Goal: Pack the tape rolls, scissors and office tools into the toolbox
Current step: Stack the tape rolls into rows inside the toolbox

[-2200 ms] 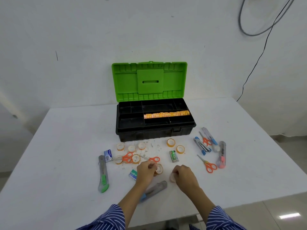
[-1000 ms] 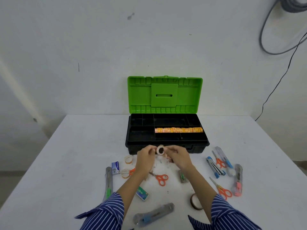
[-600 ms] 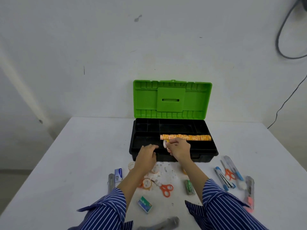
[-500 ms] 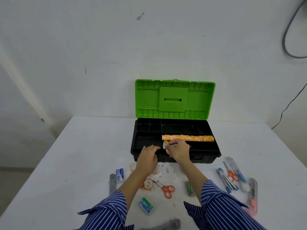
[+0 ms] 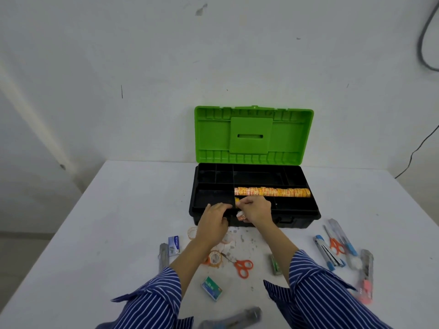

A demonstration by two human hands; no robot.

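Note:
The black toolbox [image 5: 294, 211] stands open at the table's middle, its green lid [image 5: 253, 134] upright. A row of orange tape rolls [image 5: 272, 192] fills its long middle compartment. My right hand [image 5: 256, 208] reaches over the front rim and pinches a yellow tape roll [image 5: 237, 200] at the left end of the front compartment; another small roll [image 5: 241, 216] shows under its palm. My left hand [image 5: 213, 220] rests on the front rim beside it, fingers stretched out, holding nothing I can see.
On the table lie loose tape rolls [image 5: 215, 257], orange scissors [image 5: 243, 267], staple boxes [image 5: 211, 284], a grey box cutter [image 5: 163, 256] at left, and a stapler [image 5: 329, 255], scissors [image 5: 335, 244] and cutters [image 5: 364, 264] at right. Another cutter [image 5: 234, 318] lies near the front edge.
Both hands rose from the table with tape rolls and moved to the toolbox. My right hand has reached into the front compartment; my left hand has settled on the rim.

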